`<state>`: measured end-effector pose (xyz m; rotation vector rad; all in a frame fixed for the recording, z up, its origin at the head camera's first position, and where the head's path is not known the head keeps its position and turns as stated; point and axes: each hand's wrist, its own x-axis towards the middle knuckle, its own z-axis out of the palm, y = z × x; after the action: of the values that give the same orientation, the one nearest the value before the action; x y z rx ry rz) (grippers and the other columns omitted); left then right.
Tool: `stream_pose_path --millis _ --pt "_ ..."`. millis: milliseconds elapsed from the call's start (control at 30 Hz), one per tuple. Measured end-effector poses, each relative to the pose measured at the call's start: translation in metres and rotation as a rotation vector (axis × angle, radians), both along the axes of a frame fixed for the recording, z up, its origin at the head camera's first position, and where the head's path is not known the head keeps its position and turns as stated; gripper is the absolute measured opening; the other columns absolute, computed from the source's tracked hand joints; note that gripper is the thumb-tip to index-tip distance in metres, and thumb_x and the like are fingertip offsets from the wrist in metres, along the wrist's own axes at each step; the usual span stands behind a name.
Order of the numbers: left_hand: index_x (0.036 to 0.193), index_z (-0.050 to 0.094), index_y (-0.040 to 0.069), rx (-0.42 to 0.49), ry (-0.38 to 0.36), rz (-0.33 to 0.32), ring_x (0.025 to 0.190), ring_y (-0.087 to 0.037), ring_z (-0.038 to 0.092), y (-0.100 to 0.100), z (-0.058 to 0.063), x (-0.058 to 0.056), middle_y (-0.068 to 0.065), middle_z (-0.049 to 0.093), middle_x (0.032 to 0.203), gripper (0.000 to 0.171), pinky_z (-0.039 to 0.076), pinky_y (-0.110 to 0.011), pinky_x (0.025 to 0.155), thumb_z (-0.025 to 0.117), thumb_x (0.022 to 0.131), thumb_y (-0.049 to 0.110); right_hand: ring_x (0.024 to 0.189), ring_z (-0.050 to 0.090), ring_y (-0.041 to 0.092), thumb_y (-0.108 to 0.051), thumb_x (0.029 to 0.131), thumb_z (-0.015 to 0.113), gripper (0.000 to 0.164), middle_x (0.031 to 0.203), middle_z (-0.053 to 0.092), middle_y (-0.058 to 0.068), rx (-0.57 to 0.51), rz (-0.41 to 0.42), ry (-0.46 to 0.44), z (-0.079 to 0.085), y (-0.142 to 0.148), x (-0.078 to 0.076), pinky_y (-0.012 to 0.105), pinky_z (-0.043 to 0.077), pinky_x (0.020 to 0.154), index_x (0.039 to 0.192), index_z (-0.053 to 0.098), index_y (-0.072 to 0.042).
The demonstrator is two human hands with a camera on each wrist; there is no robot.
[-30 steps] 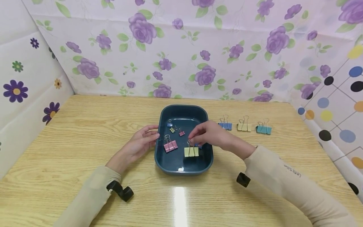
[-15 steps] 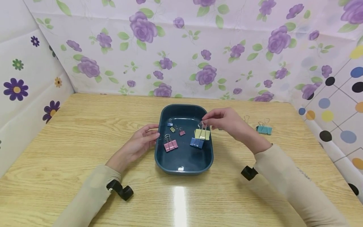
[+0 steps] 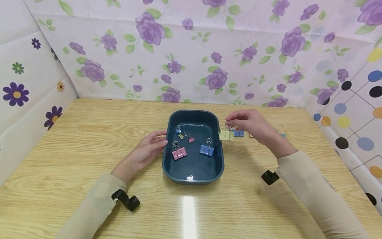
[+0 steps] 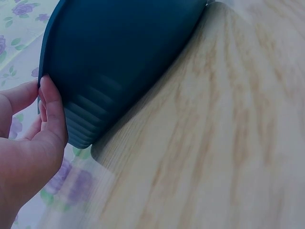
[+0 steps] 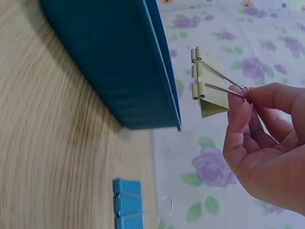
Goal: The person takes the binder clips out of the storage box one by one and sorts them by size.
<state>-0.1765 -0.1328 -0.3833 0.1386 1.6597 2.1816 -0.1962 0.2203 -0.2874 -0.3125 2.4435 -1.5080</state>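
My right hand [image 3: 247, 124] pinches a large pale yellow binder clip [image 3: 226, 135] by its wire handles, just off the right rim of a dark teal plastic tray [image 3: 193, 181]. In the right wrist view, thumb and fingertips meet on the handles and the clip's body [image 5: 209, 86] points away from the hand. My left hand [image 3: 149, 147] holds the tray's left side, thumb at the rim and fingers against the outer wall. Inside the tray lie a large pink clip [image 3: 179, 153], a large blue clip [image 3: 207, 150], and small blue [image 3: 178, 130], yellow [image 3: 181, 136] and pink [image 3: 191, 139] clips.
Right of the tray, a blue clip [image 3: 238, 133] stands on the wooden table [image 3: 89, 132], partly behind the held one. A teal clip [image 3: 282, 134] and another clip are mostly hidden by the right hand. Floral sheeting [image 3: 191, 56] rises behind the table.
The right hand has carried the large yellow binder clip up and right, from above the tray to just outside its right rim, uncovering the large blue clip inside. The left hand stays put.
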Motion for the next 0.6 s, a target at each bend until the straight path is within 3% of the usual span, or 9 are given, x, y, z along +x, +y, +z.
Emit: stream_pose_path --millis 600 --pt "0.136 0.036 -0.004 0.005 0.0 0.01 0.09 -0.015 0.059 0.0 -0.002 0.0 -0.012 0.054 0.109 0.043 0.05 -0.027 0.083 0.052 0.097 -0.002 0.096 0.061 0.016 -0.017 0.098 0.059 0.033 0.12 0.062 0.015 0.062 -0.034 -0.067 -0.024 0.031 -0.008 0.038 0.05 0.085 0.12 0.058 0.007"
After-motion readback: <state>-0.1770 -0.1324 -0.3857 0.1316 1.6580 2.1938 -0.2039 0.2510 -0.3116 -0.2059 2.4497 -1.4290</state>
